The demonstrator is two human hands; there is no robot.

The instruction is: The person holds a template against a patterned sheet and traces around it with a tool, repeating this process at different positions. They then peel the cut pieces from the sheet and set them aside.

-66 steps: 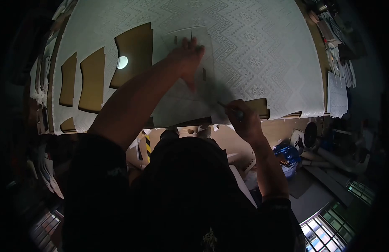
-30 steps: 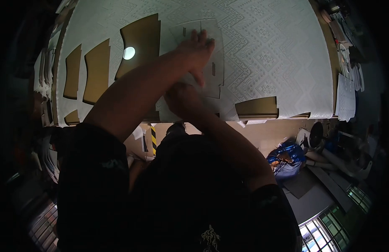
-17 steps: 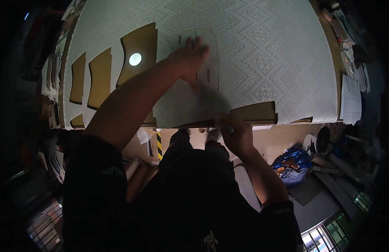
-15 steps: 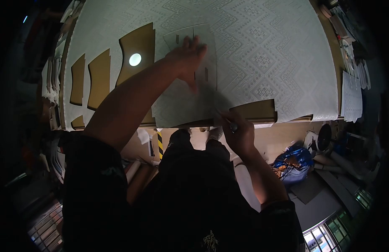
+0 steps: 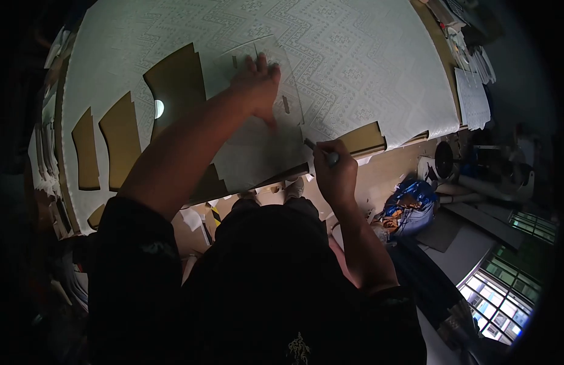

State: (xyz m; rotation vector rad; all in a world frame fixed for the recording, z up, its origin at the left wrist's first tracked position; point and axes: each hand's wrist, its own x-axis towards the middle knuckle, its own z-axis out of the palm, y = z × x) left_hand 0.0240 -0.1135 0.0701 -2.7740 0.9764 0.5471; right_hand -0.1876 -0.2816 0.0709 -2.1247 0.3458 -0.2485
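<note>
A clear template (image 5: 276, 146) lies on the white patterned fabric (image 5: 349, 61). My left hand (image 5: 257, 88) rests on it with fingers spread, palm down. Beside the template's right edge, my right hand (image 5: 336, 170) grips a marker-like tool (image 5: 309, 144), its tip close to the fabric near the table's front edge. The exact kind of tool is hard to tell. Part of the template is hidden under my left hand and forearm.
Brown shaped openings or pieces (image 5: 120, 143) show at the left of the fabric, another (image 5: 362, 139) at the front right. Papers (image 5: 472, 97) hang at the right edge. A blue bag (image 5: 409, 207) sits on the floor.
The view has turned, so the table appears tilted and shifted left. My right hand has moved up a little along the template's right edge; my left hand stays on the template.
</note>
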